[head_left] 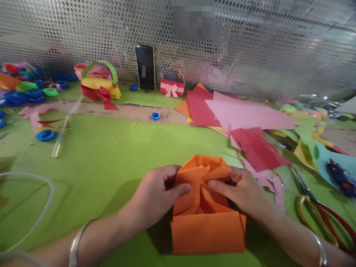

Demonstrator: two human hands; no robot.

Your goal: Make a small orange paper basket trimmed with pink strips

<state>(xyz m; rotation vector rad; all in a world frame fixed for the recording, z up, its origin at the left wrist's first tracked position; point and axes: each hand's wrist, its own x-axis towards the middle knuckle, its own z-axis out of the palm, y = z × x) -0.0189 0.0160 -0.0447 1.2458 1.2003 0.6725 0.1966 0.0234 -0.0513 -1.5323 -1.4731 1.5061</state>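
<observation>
A partly folded orange paper shape (207,226) lies on the green table cover (105,155) near the front edge. My left hand (155,196) grips its left side, thumb pressed onto the folded top. My right hand (241,191) pinches the right side of the same folds, thumb pointing inward. Both hands are closed on the paper. The far end of the orange paper is puffed open, and its near end is a flat rectangle.
Loose pink, red, orange and yellow paper sheets (239,115) pile at the right. Scissors (319,211) lie at the right front. A phone (145,67) leans on the perforated metal wall. Two paper baskets (98,81) (172,86), blue and green rings (30,89) and a clear tube (62,131) sit left.
</observation>
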